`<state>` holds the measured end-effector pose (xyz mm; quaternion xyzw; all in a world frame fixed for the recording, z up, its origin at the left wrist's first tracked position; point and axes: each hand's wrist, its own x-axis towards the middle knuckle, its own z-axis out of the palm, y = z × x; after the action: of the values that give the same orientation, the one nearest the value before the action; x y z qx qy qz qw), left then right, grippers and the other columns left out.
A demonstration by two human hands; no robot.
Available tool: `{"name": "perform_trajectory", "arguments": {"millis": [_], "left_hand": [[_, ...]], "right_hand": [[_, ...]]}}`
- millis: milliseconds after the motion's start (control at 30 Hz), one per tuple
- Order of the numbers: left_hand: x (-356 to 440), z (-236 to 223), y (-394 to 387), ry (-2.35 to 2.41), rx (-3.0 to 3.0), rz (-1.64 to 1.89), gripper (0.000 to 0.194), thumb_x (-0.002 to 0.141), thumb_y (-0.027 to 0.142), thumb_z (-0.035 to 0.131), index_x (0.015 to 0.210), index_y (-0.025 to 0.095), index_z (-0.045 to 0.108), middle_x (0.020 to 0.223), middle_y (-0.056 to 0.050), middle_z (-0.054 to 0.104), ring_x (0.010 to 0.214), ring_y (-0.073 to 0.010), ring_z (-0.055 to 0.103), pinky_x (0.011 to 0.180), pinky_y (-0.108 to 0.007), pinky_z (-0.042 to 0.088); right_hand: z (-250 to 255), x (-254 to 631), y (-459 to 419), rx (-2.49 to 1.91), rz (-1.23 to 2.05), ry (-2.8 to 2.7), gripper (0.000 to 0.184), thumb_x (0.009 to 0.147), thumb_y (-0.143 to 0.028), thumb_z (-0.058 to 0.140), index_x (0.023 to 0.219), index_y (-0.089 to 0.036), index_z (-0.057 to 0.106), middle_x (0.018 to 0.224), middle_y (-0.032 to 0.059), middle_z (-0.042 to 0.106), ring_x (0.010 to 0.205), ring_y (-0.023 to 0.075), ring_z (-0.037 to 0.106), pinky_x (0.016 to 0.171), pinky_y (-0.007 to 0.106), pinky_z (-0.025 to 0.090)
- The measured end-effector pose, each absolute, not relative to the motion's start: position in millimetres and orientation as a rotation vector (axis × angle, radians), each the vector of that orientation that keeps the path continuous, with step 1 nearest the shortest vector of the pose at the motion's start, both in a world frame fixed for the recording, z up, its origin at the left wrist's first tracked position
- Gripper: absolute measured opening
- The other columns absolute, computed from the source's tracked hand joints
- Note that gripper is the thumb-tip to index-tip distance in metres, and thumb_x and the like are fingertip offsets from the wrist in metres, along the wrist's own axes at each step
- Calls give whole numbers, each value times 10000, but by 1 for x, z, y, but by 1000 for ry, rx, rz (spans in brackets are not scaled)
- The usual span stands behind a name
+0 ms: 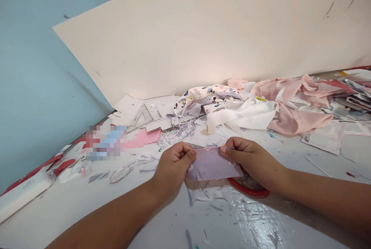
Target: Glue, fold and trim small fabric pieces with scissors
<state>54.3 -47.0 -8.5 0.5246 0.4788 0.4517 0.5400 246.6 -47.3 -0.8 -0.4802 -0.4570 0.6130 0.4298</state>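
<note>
A small rectangular piece of lavender fabric (213, 166) is stretched between my two hands above the table. My left hand (174, 164) pinches its upper left corner between thumb and fingers. At the upper right corner, my right hand (253, 160) grips it the same way. Pinkish trim shows along the cloth's top edge. Partly hidden under my right hand and the cloth is a round red-rimmed object (251, 191) on the table. Just beyond the hands stands a small white bottle (210, 124) with a yellow label.
Floral fabric (199, 93), white cloth (249, 114) and pink cloth (301, 119) lie heaped at the back. A clear set square (142, 115), pink paper (145, 137) and shredded scraps (182, 132) lie left of them. A white panel (208, 36) leans behind, beside a blue wall (43, 75).
</note>
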Motion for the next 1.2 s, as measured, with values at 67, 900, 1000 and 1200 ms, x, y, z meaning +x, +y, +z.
{"name": "perform_trajectory", "arguments": {"millis": [67,900,1000,1200], "left_hand": [[54,-6,-47,1109,1219,1071,270,716,396,619,653,168,488,560,58,443,493,-50,401,468,-176,330],[52,-3,-43,995,1114,859,321,639,308,715,870,151,557,561,-10,608,499,-115,563,507,-266,481],[47,0,-39,1075,1191,823,326,612,283,736,845,146,554,545,-21,627,497,-136,595,504,-261,485],[46,0,-37,1003,1157,762,342,640,371,703,853,150,553,601,-23,628,464,-132,587,467,-252,453]], "right_hand": [[-3,247,-46,-1180,1553,-1130,368,613,-470,694,590,-199,447,426,-83,410,359,50,332,344,175,250],[-7,250,-42,-879,1805,-1122,299,622,-392,738,786,-192,587,674,-5,598,608,133,574,692,296,480],[-7,249,-42,-879,1811,-1114,285,610,-363,752,763,-187,588,667,0,600,628,147,586,716,320,484],[-5,251,-43,-891,1811,-1109,197,689,-322,700,789,-194,589,687,7,617,627,140,593,658,282,483]]}}
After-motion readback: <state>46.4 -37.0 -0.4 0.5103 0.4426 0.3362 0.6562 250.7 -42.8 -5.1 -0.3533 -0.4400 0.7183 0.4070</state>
